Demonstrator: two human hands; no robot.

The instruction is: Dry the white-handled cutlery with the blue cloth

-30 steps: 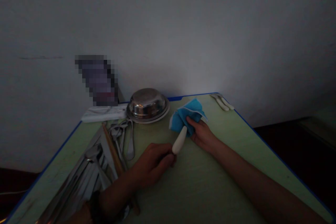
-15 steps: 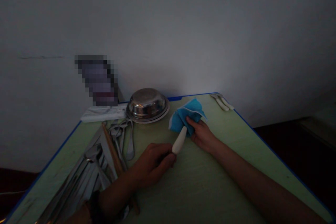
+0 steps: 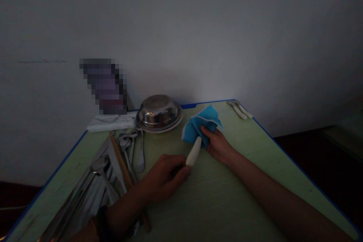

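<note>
My left hand [image 3: 167, 179] is closed in a pinch on one end of a white-handled utensil [image 3: 194, 152]. Only the smooth white handle shows, slanting up and right; its other part is hidden, so I cannot tell its kind. My right hand [image 3: 219, 144] grips a blue cloth [image 3: 202, 124] with pale edging, thumb on top and fingers underneath. The handle's upper tip is right in front of the cloth's lower part; whether they touch I cannot tell. Both hands are over the middle of the light green table [image 3: 204, 200].
Two white-handled utensils [image 3: 241, 110] lie at the far right corner. An upturned metal bowl [image 3: 159, 109] sits at the back. Spoons [image 3: 141, 155] and other long metal cutlery, with a wooden stick [image 3: 120, 159], cover the left side. Behind stand a white box [image 3: 112, 122] and a blurred-out panel [image 3: 106, 87].
Almost nothing differs. The whole view has shifted very slightly; both hands keep their hold on the utensil and the cloth.
</note>
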